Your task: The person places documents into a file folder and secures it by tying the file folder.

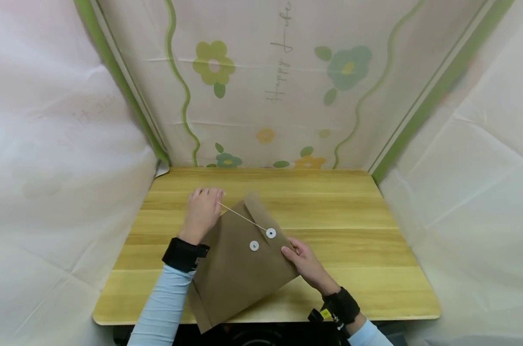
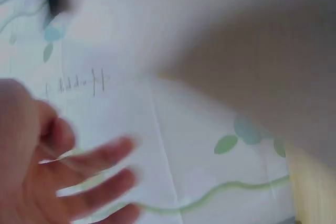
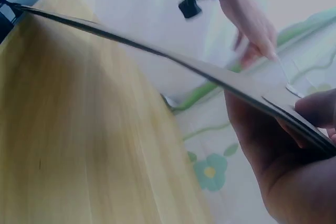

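Observation:
A brown paper envelope [image 1: 237,281] is held tilted over the table, its narrow flap folded onto the body. One white round button [image 1: 271,233] sits on the flap, and a second white button [image 1: 254,246] lies just below it on the body. From the flap button a thin white string [image 1: 242,216] runs taut to my left hand [image 1: 202,211], which pinches it between thumb and forefinger; the other fingers [image 2: 100,195] are spread in the left wrist view. My right hand [image 1: 306,263] grips the envelope's right edge, thumb on the front. The right wrist view shows the envelope edge-on.
Below is a light wooden table [image 1: 343,226] with rounded front corners. Pale fabric walls [image 1: 261,120] with flower prints and green bands stand behind it and at both sides. Black wrist straps [image 1: 184,254] are worn on both arms.

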`<state>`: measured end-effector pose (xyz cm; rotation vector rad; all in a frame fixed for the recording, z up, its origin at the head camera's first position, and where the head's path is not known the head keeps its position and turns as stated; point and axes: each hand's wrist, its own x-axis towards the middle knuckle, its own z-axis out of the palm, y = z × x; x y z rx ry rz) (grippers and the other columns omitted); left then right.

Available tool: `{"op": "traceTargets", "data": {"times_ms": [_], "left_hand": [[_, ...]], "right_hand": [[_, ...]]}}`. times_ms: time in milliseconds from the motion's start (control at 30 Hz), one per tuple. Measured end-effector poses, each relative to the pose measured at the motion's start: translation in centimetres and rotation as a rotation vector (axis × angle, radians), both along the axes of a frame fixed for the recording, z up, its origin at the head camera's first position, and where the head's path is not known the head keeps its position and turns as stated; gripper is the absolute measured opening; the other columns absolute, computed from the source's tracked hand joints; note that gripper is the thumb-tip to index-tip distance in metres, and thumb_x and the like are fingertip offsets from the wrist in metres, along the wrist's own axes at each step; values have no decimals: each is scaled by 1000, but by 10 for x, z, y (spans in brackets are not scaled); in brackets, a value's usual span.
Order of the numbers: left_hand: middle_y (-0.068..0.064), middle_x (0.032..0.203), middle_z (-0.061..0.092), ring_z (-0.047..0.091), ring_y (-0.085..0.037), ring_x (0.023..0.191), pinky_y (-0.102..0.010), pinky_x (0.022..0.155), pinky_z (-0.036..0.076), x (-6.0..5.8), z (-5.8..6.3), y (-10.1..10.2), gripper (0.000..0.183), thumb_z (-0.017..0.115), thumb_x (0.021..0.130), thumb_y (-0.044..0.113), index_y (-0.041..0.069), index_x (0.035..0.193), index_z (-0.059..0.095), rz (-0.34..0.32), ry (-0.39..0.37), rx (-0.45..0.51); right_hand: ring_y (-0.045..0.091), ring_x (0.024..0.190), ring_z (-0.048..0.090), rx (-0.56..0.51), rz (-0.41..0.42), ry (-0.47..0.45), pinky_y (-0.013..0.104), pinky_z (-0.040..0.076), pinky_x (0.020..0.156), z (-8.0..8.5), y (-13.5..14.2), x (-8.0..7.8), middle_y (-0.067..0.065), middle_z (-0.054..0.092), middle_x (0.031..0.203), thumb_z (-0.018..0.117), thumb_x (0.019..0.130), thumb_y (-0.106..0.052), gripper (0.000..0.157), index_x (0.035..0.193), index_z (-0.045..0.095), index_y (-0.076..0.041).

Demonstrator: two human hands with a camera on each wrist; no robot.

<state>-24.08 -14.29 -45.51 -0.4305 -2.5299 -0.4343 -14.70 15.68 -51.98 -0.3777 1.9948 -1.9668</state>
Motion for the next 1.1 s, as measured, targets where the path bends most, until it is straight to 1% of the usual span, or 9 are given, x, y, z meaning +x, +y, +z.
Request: {"op": "traceTargets", "data": {"times_ms": [67,167,267,433,533,633,800,933,1100], "left_hand": [[-11,65,54,54,-31,64,-43,63,46,3,1,-11,33,45,104,23,6,77,53,-55,-110,-37],[-3,60,49,49,-20,56,-34,55,40,7,-6,-21,29,51,102,22,10,76,54,-187,-310,-41],[-3,83,66,62,-20,77,-35,67,50,9,-17,-25,10,60,97,18,9,95,64,-279,-508,-5],[-14,126,61,59,-31,111,-46,91,49,15,-33,-15,34,56,93,6,4,127,58,-312,-644,-8],[-15,123,61,59,-30,108,-45,89,50,19,-39,1,33,52,92,3,4,124,60,-324,-558,32],[-14,111,64,61,-28,102,-44,86,51,23,-46,20,25,55,92,4,4,115,64,-380,-371,111],[-9,102,60,57,-23,94,-38,82,49,29,-60,55,19,68,91,15,7,108,66,-518,-129,194],[-7,102,58,55,-21,94,-36,83,47,33,-62,76,26,71,90,22,8,111,64,-547,-86,200],[-7,101,56,52,-22,93,-35,81,45,37,-59,89,11,67,92,14,9,100,62,-561,-39,211]], "right_hand": [[15,82,71,-17,-37,-43,34,58,73,0,7,-1,24,69,107,50,103,-22,46,138,45,7],[15,84,71,-39,-83,-72,34,58,74,5,16,-4,9,72,103,49,103,-24,48,138,41,8],[16,82,72,-35,-81,-54,34,58,72,14,24,-5,2,72,97,47,104,-25,45,133,39,9],[18,78,73,-42,7,-46,35,59,67,29,33,-6,3,72,95,46,104,-19,32,124,35,3],[18,73,73,-50,-11,-87,34,58,62,33,33,-9,2,73,91,47,98,-6,20,114,36,-3],[17,68,70,-45,-83,-141,32,56,58,34,33,-13,1,70,86,48,88,2,25,108,35,-7],[17,73,69,-48,-103,-208,35,57,62,33,33,-16,4,66,95,45,83,2,50,132,38,-5],[17,77,68,-24,-80,-197,34,57,66,32,32,-16,4,65,100,45,89,-4,57,145,37,-5],[15,74,71,4,-99,-191,34,58,65,32,28,-15,0,71,91,51,101,-31,49,142,45,-4]]}}
